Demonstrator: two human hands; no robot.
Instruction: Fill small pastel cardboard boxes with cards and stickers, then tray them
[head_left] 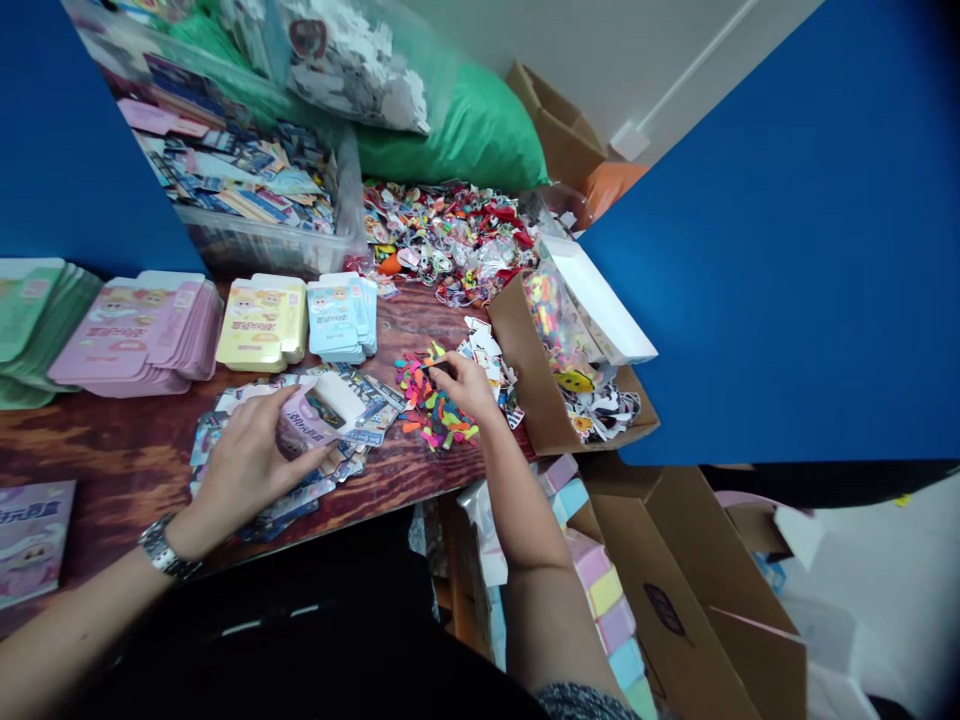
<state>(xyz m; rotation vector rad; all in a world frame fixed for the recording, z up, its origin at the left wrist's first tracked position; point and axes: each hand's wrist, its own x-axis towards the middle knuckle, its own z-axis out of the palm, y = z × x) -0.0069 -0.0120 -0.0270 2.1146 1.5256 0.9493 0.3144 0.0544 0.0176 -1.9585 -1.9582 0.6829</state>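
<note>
My left hand [251, 455], with a metal watch at the wrist, is closed around a small purple paper box [304, 422]. The box's top gapes open and something dark shows inside it. Beneath it lies a spread of printed cards [367, 405]. My right hand [463, 385] reaches over a heap of small bright pieces [442, 410] that look like uninflated balloons. Its thumb and fingers are pinched together at a small dark thing, too small to name. White cut-out stickers [482, 345] lie just beyond that hand.
Stacks of flat purple cartons [135, 335], yellow cartons [259, 320] and blue cartons [341, 315] line the back. Behind stand a clear bin [262, 235] of cards and a trinket heap [450, 235]. A cardboard box [525, 370] is at right; open cartons [675, 570] sit below.
</note>
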